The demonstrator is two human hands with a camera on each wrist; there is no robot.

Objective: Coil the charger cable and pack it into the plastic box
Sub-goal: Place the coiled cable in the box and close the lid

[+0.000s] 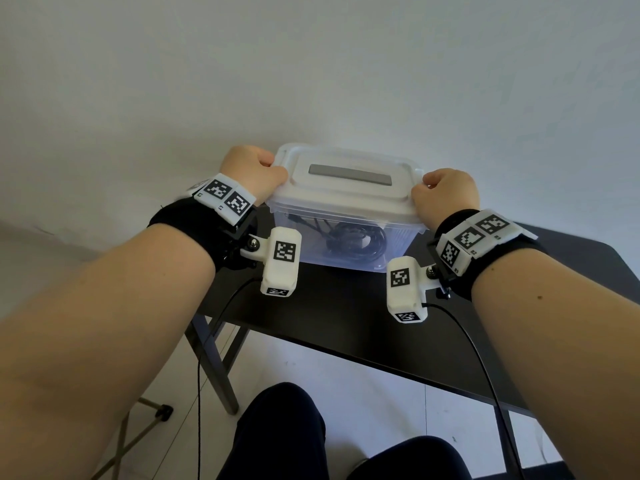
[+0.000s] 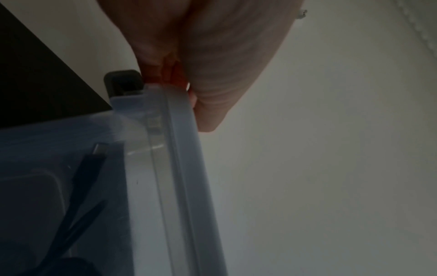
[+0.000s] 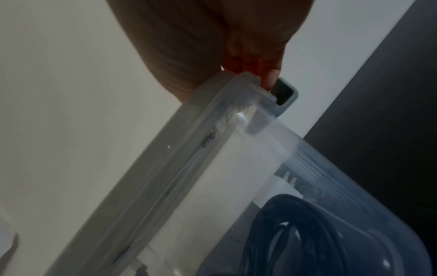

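Now, step: closing the lid (image 1: 348, 181) on the plastic box (image 1: 343, 237); packing looks done, sealing left
Charger cable (image 1: 356, 239): coiled, lying inside the box, seen dark through the clear wall; box stands on the black bench (image 1: 346, 306)
Left hand (image 1: 251, 171): fingers curled over the lid's left end, gripping its rim
Right hand (image 1: 446, 190): fingers clenched on the lid's right end
Latches: a grey clip (image 3: 283, 97) beside the right fingertips; whether either is snapped home, cannot tell
Advice: press both ends down evenly; keep the lid level; check no cable loop sits under the rim; snap the clips last
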